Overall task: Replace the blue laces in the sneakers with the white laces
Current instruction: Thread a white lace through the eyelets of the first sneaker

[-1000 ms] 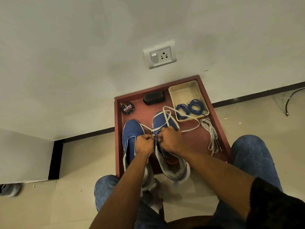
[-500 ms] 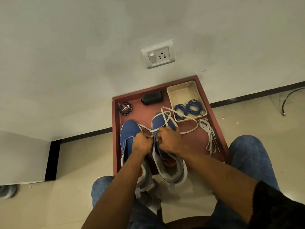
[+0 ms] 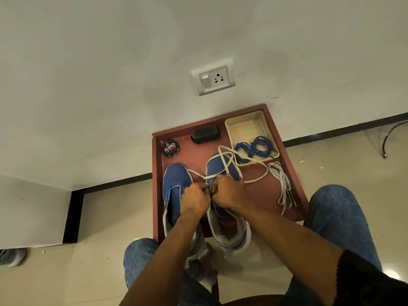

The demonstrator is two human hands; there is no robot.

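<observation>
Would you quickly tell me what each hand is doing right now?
Left hand: closed, pinching the white lace.
Right hand: closed, pinching the same lace over the right sneaker.

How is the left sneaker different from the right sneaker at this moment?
The right sneaker has a white lace running out of it and looping over its toe; the left sneaker shows no lace of its own, only a strand crossing its toe. Both hands, left and right, work at the right sneaker's front; the left sneaker is untouched. Both are blue with pale soles, side by side, toes toward the wall.
</observation>
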